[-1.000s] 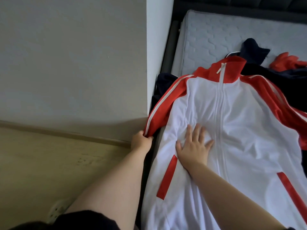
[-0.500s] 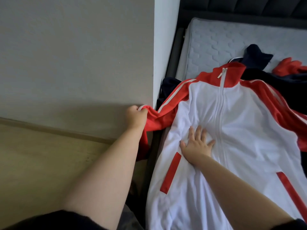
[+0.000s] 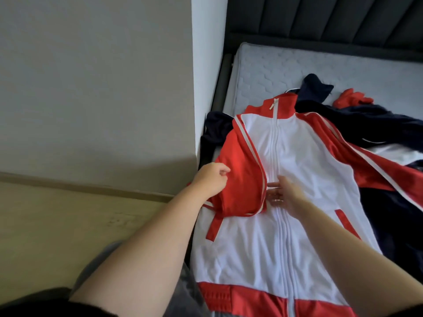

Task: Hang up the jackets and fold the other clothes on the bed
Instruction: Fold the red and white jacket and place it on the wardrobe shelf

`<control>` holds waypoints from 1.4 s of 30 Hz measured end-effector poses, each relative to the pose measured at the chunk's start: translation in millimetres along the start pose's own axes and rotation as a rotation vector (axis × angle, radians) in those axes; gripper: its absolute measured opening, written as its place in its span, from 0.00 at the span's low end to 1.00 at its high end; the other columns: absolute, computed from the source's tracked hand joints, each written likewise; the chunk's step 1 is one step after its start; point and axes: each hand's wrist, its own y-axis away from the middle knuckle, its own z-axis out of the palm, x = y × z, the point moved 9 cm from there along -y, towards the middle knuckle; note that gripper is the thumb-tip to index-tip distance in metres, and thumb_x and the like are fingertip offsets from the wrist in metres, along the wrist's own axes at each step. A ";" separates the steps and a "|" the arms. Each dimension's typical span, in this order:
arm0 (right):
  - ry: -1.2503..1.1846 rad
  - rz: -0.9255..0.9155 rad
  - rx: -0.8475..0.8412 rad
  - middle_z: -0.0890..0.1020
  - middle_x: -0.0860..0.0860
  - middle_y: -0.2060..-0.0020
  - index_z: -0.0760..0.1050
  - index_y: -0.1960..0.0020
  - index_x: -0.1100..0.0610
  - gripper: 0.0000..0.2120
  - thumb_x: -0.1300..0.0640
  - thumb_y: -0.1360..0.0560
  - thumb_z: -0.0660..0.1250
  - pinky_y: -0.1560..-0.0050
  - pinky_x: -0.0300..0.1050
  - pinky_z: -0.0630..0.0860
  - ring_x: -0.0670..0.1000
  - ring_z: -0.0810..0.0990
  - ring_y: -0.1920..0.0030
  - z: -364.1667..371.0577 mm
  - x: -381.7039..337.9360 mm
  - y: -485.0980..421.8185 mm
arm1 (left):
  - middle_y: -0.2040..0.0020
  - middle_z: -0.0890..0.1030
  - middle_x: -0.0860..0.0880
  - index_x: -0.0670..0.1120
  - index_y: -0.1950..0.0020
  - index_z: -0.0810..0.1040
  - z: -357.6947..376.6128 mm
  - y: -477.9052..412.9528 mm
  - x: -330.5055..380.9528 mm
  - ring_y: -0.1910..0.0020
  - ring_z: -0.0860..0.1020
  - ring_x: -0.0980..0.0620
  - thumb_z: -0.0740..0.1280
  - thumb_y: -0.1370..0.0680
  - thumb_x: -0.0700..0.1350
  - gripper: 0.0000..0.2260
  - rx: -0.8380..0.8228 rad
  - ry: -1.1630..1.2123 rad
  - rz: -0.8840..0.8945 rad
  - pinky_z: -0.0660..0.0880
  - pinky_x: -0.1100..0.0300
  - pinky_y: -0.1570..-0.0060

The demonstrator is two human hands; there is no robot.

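The bed (image 3: 297, 72) carries the whole job. A white and red jacket (image 3: 297, 170) lies flat on its near side, zipped to the collar and front up. By the look of it the task is at an early stage: nothing in view hangs anywhere and no folded pile shows (no hanger or rail is in sight either). One sleeve (image 3: 242, 179) lies doubled across the chest, its striped edge near the zip. The left hand (image 3: 211, 179) pinches the sleeve's outer red fold with curled fingers. The right hand (image 3: 285, 194) is spread, fingers straight, touching the sleeve's inner edge beside the zip.

Around this, a pale wall (image 3: 91, 88) corner stands close against the bed's left side and leaves little room there. A dark padded headboard (image 3: 320, 17) closes the far end. Crumpled navy clothes (image 3: 375, 124) lie under and beside the jacket, partly pinned by it, and look unsorted. A small red garment (image 3: 352, 100) sits bunched beyond them.
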 end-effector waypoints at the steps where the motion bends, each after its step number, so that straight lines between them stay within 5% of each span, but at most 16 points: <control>1: 0.076 0.008 -0.002 0.79 0.58 0.69 0.75 0.55 0.63 0.21 0.45 0.20 0.56 0.68 0.43 0.69 0.55 0.75 0.71 3.4 3.8 5.8 | 0.35 0.76 0.47 0.48 0.34 0.75 4.4 -0.2 -13.9 0.36 0.74 0.49 0.62 0.23 0.40 0.18 -0.025 -0.098 -0.037 0.69 0.55 0.35; 4: 0.302 0.015 0.006 0.78 0.56 0.76 0.77 0.62 0.63 0.26 0.38 0.25 0.62 0.73 0.38 0.69 0.53 0.75 0.77 16.9 14.9 20.0 | 0.26 0.64 0.46 0.50 0.24 0.59 31.6 7.0 -45.7 0.29 0.64 0.44 0.61 0.25 0.40 0.29 -0.227 -0.450 -0.079 0.65 0.49 0.31; 6: 0.410 0.004 0.020 0.79 0.57 0.77 0.76 0.64 0.64 0.27 0.38 0.28 0.65 0.77 0.36 0.68 0.54 0.75 0.80 25.0 21.3 27.5 | 0.25 0.61 0.45 0.49 0.21 0.48 41.7 11.5 -58.0 0.29 0.63 0.42 0.62 0.25 0.41 0.36 -0.279 -0.471 -0.116 0.64 0.48 0.32; 10: 0.478 -0.019 0.009 0.77 0.58 0.77 0.73 0.64 0.63 0.09 0.57 0.30 0.65 0.76 0.43 0.72 0.54 0.75 0.78 38.9 26.2 38.5 | 0.27 0.65 0.42 0.47 0.22 0.39 45.3 12.3 -67.5 0.33 0.69 0.42 0.63 0.23 0.47 0.39 -0.264 -0.287 -0.219 0.68 0.51 0.35; 13: 0.408 -0.056 0.033 0.79 0.61 0.69 0.73 0.62 0.61 0.07 0.66 0.27 0.59 0.59 0.54 0.80 0.58 0.79 0.68 38.4 19.0 41.0 | 0.26 0.64 0.43 0.45 0.22 0.53 36.7 10.6 -69.1 0.30 0.66 0.42 0.57 0.21 0.50 0.29 -0.157 -0.158 -0.287 0.64 0.54 0.33; 16: -0.101 0.006 -0.103 0.79 0.57 0.67 0.73 0.57 0.61 0.08 0.66 0.21 0.57 0.60 0.48 0.79 0.54 0.79 0.67 46.1 12.4 43.7 | 0.30 0.71 0.44 0.46 0.31 0.73 30.9 10.4 -58.9 0.31 0.67 0.44 0.55 0.21 0.58 0.24 -0.100 0.050 -0.232 0.63 0.50 0.31; 18: -0.349 0.011 -0.184 0.81 0.54 0.71 0.73 0.55 0.60 0.11 0.62 0.18 0.54 0.65 0.44 0.80 0.51 0.81 0.70 50.5 -4.1 45.8 | 0.31 0.72 0.47 0.47 0.33 0.75 29.0 12.6 -46.4 0.30 0.66 0.45 0.55 0.28 0.68 0.33 -0.118 0.188 -0.177 0.61 0.48 0.29; 20: -0.442 -0.021 -0.216 0.82 0.52 0.72 0.74 0.54 0.60 0.14 0.59 0.17 0.52 0.64 0.45 0.81 0.50 0.83 0.70 51.7 -25.5 47.3 | 0.31 0.72 0.49 0.49 0.35 0.77 31.0 14.0 -34.2 0.28 0.63 0.46 0.58 0.33 0.72 0.37 -0.166 0.072 -0.075 0.60 0.46 0.29; 23: -0.495 -0.038 -0.254 0.83 0.54 0.71 0.75 0.54 0.62 0.16 0.58 0.17 0.51 0.63 0.48 0.82 0.50 0.83 0.70 60.8 -47.2 51.9 | 0.36 0.76 0.47 0.48 0.38 0.78 30.9 15.5 -34.5 0.32 0.67 0.43 0.68 0.33 0.62 0.27 -0.147 -0.100 -0.008 0.66 0.45 0.34; 26: -0.507 -0.030 -0.224 0.82 0.54 0.71 0.75 0.56 0.62 0.16 0.58 0.17 0.53 0.66 0.46 0.81 0.50 0.82 0.69 67.5 -60.6 54.1 | 0.52 0.82 0.42 0.40 0.49 0.81 14.0 15.0 -35.6 0.50 0.79 0.42 0.68 0.27 0.52 0.16 0.011 0.147 -0.082 0.74 0.56 0.52; 28: -0.537 -0.059 -0.159 0.81 0.55 0.67 0.74 0.55 0.62 0.13 0.59 0.18 0.56 0.65 0.44 0.81 0.51 0.80 0.65 61.4 -74.8 51.5 | 0.61 0.82 0.45 0.39 0.47 0.81 8.5 13.8 -36.1 0.61 0.81 0.46 0.66 0.22 0.47 0.13 0.040 0.502 -0.236 0.74 0.60 0.61; 30: -0.601 -0.107 -0.130 0.80 0.54 0.68 0.74 0.56 0.61 0.09 0.60 0.19 0.59 0.68 0.42 0.80 0.50 0.79 0.67 51.7 -92.2 51.3 | 0.64 0.83 0.46 0.41 0.48 0.80 21.5 14.8 -22.8 0.68 0.81 0.49 0.62 0.20 0.47 0.12 -0.108 1.022 -0.360 0.77 0.61 0.66; 32: -0.619 -0.136 -0.147 0.79 0.53 0.71 0.73 0.58 0.60 0.09 0.59 0.20 0.61 0.69 0.40 0.79 0.49 0.78 0.69 43.8 -100.8 49.6 | 0.65 0.83 0.46 0.43 0.51 0.78 33.3 20.0 -7.7 0.69 0.81 0.49 0.59 0.19 0.51 0.14 -0.258 1.284 -0.437 0.79 0.58 0.64; 37: -0.315 -0.025 -0.078 0.75 0.54 0.64 0.74 0.56 0.58 0.13 0.49 0.21 0.60 0.64 0.43 0.73 0.50 0.73 0.66 22.6 -48.9 44.2 | 0.58 0.76 0.46 0.45 0.48 0.74 80.2 51.6 -15.1 0.62 0.77 0.49 0.58 0.18 0.51 0.11 -0.500 0.835 -0.527 0.76 0.54 0.60; 40: -0.316 0.057 -0.174 0.81 0.58 0.54 0.76 0.41 0.62 0.19 0.48 0.20 0.59 0.47 0.52 0.76 0.55 0.80 0.57 22.7 -4.2 51.3 | 0.50 0.77 0.43 0.44 0.38 0.73 95.5 55.7 -29.6 0.56 0.77 0.46 0.61 0.19 0.46 0.11 -0.451 0.626 -0.522 0.75 0.50 0.49; 42: -0.166 0.111 -0.082 0.82 0.59 0.55 0.77 0.42 0.64 0.20 0.48 0.23 0.65 0.43 0.55 0.75 0.57 0.81 0.57 14.1 21.1 59.7 | 0.46 0.77 0.41 0.42 0.37 0.73 98.9 54.9 -35.2 0.52 0.78 0.43 0.62 0.19 0.46 0.13 -0.417 0.546 -0.506 0.75 0.49 0.49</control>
